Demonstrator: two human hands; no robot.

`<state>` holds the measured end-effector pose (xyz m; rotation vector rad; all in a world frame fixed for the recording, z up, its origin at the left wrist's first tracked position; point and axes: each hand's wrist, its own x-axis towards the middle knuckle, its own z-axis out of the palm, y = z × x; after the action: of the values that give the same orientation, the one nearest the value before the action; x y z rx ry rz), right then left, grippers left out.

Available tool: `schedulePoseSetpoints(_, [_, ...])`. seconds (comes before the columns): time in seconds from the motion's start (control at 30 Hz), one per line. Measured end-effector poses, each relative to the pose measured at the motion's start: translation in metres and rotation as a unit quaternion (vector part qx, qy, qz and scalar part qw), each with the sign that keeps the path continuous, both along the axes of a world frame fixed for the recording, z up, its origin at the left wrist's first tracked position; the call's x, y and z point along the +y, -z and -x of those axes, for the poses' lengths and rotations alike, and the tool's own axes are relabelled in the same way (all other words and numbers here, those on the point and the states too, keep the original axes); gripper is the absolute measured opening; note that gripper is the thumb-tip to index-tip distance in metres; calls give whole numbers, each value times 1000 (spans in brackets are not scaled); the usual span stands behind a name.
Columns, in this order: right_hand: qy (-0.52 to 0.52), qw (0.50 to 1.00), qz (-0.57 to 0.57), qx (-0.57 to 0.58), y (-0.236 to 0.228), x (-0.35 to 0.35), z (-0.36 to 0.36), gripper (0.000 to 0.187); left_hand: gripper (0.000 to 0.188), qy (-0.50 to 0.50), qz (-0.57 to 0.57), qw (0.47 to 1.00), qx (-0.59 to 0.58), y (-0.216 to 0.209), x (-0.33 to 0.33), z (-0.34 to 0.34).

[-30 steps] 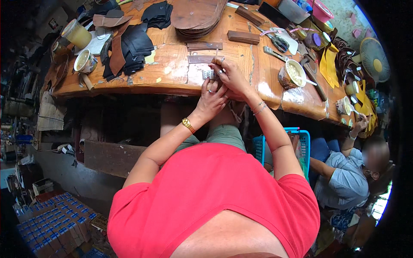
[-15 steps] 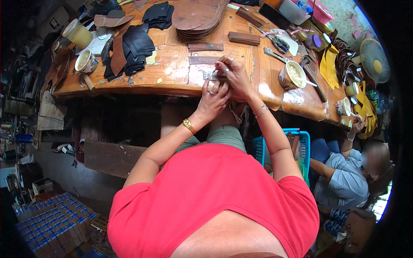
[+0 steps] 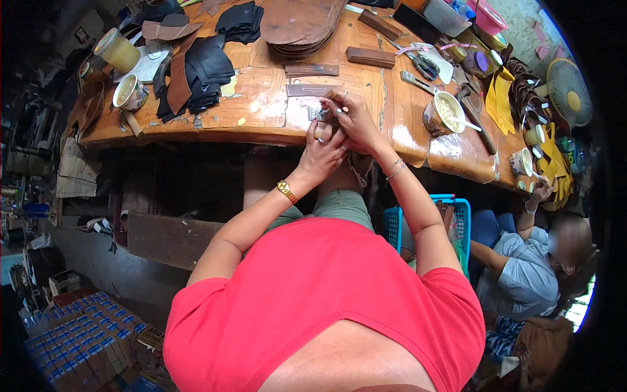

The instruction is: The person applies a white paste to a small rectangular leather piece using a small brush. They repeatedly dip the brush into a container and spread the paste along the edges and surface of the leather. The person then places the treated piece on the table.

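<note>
Both my hands meet at the table's front edge. My left hand (image 3: 322, 151) has its fingers curled round something small that I cannot make out. Close against it, my right hand (image 3: 356, 123) is closed with its fingertips pinched together; whatever they hold is too small to name. A small, dark-marked metallic piece (image 3: 314, 114) shows beside my left fingertips. Just beyond my hands lie two narrow brown leather strips: the nearer strip (image 3: 304, 90) and the farther strip (image 3: 304, 70).
On the wooden table (image 3: 261, 85) stand stacked brown leather ovals (image 3: 302, 23), black leather pieces (image 3: 202, 75), a patterned cup (image 3: 444, 114) with a spoon, another cup (image 3: 130, 93) and a brown block (image 3: 370, 57). A blue basket (image 3: 462, 222) is by my right arm; a seated person (image 3: 522, 268) is further right.
My right hand has lowered slightly toward my left hand, its fingers now nearer the metallic piece. My left hand stays nearly in place. At lower right, another person's arm has come into view.
</note>
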<state>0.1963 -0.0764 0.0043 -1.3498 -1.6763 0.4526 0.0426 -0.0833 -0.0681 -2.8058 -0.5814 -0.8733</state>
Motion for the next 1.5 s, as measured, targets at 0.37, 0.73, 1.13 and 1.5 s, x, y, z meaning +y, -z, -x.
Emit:
schedulePoseSetpoints(0.37, [-30,999,-25,-6,1,-8,2,14,42,0,-17,1000,-14,9,2,-1])
schedulePoseSetpoints(0.73, [-43,995,48,77,0,-1,-5,15,44,-9,-14,1000,5,1,1,0])
schedulePoseSetpoints(1.13, [-52,993,15,109,-2,0,1,15,50,-2,-20,1000,-4,7,2,-1])
schedulePoseSetpoints(1.5, [-48,993,60,89,-14,4,11,14,53,1,-18,1000,-6,12,5,0])
